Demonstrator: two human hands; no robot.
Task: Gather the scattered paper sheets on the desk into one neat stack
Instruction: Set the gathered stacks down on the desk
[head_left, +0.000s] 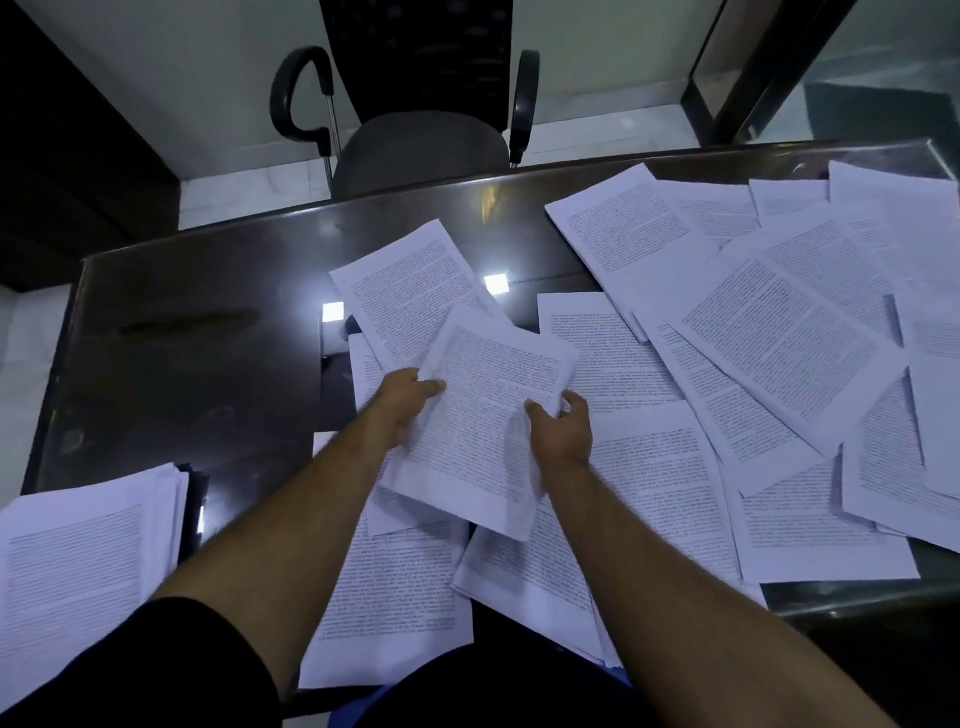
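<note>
Desk in front, chair behind its far edge. Stack of sheets at the near left corner. Loose sheets spread over the right half, lapping over each other. More sheets at the near edge, in the middle. Small bundle of sheets above the middle of the desk, left hand on its left side, right hand on its right side.
</note>
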